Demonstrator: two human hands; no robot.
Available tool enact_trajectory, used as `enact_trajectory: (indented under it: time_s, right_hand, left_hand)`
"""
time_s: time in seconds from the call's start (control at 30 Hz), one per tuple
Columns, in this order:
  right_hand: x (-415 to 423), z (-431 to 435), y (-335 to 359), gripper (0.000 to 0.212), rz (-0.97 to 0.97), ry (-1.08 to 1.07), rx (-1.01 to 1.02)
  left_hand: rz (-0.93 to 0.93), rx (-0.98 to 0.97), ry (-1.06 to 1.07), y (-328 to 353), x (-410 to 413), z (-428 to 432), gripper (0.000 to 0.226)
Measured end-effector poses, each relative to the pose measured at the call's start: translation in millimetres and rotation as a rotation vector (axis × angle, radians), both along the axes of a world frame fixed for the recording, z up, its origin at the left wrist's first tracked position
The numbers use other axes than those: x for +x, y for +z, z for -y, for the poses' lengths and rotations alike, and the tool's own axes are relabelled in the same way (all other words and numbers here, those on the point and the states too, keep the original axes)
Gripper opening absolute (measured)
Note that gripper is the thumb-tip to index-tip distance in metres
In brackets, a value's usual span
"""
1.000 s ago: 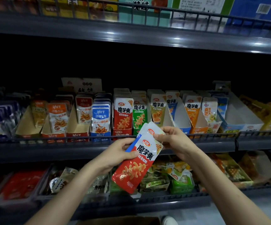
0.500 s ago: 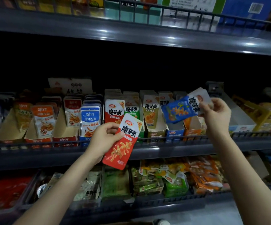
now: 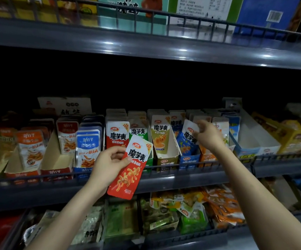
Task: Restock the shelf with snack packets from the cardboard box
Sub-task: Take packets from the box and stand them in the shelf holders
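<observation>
My left hand (image 3: 108,164) grips a red and white snack packet (image 3: 128,172) in front of the middle shelf (image 3: 173,179), below the row of red packets (image 3: 116,135). My right hand (image 3: 207,135) pinches the white top of a blue snack packet (image 3: 186,141) and holds it upright in the blue display carton (image 3: 189,159), between the olive carton (image 3: 166,159) and the orange carton (image 3: 208,156). The cardboard box is out of view.
A wire rail (image 3: 164,166) runs along the shelf front. Further cartons of orange, red and blue packets (image 3: 86,147) stand to the left; a white carton (image 3: 257,139) and yellow boxes (image 3: 297,136) stand to the right. Loose packets fill the lower shelf (image 3: 191,212). Large boxes (image 3: 133,8) stand on the top shelf.
My right hand carried the blue packet away from the red one, then down and left into the blue carton, turning it upright. My left hand kept the red packet by the shelf rail.
</observation>
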State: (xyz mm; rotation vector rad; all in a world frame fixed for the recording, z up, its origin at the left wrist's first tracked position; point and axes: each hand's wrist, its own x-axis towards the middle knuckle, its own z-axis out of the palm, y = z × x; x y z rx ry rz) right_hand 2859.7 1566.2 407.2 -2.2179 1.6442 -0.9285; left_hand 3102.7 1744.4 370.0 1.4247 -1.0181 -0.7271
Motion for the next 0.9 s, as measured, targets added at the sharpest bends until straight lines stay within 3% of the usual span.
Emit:
enact_trajectory:
  time_s: [0.1, 0.2, 0.37, 0.6, 0.9]
  right_hand:
    - [-1, 1, 15, 0.040, -0.178, 0.004, -0.099]
    - [-2, 1, 23, 0.034, -0.120, 0.020, -0.155]
    - [-2, 2, 14, 0.035, -0.118, 0.110, -0.014]
    - [-5, 1, 8, 0.028, -0.012, 0.108, -0.020]
    - [13, 22, 3, 0.011, 0.187, 0.064, -0.166]
  left_hand:
    - [0.001, 0.002, -0.004, -1, 0, 0, 0.022]
    - [-0.003, -0.003, 0.004, 0, -1, 2, 0.022]
    - [-0.007, 0.001, -0.003, 2, -6, 3, 0.022]
    - [0.008, 0.015, -0.007, 5, -8, 0, 0.022]
    - [0.010, 0.034, 0.039, 1, -4, 8, 0.022]
